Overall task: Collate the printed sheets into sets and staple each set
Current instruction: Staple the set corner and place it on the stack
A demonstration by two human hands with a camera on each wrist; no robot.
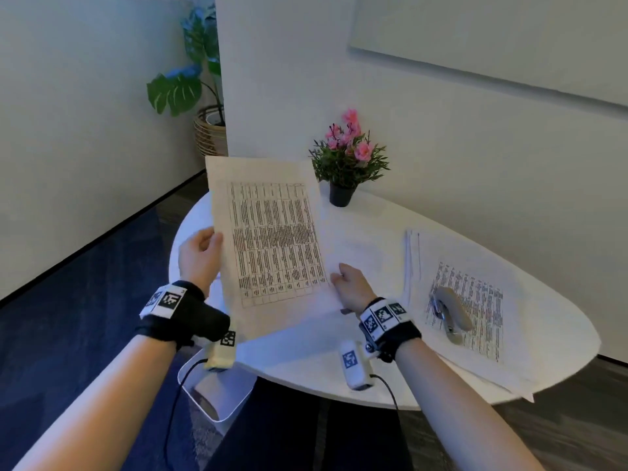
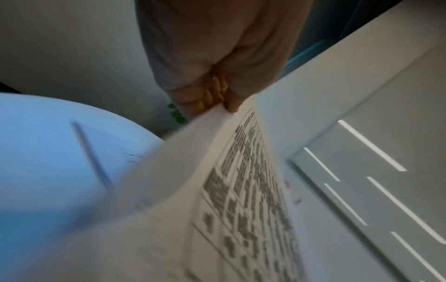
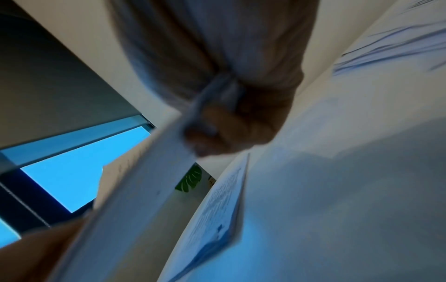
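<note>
Both hands are up over the white surface (image 1: 306,365) with a printed sheet (image 1: 272,239) held between them, lifted clear and tilted so its grid of dark text faces the head camera. The left hand (image 1: 200,256) pinches the sheet's left edge, thumb on the front and fingers (image 2: 205,99) curled behind it; the left wrist view shows that pinch up close at the paper's edge. The right hand (image 1: 351,283) grips the sheet's lower right edge, fingers curled around the paper, though the right wrist view is blurred and gives no finer detail. Off to the right, a stack of printed sheets (image 1: 475,300) lies flat on the surface, and a grey stapler (image 1: 452,312) rests on top of that stack, well apart from both hands. More pale paper (image 1: 360,246) lies on the surface beneath the held sheet. At the back stands a small black pot of pink flowers (image 1: 346,158), near the wall. A leafy plant in a woven basket (image 1: 200,93) sits on the floor beyond.
</note>
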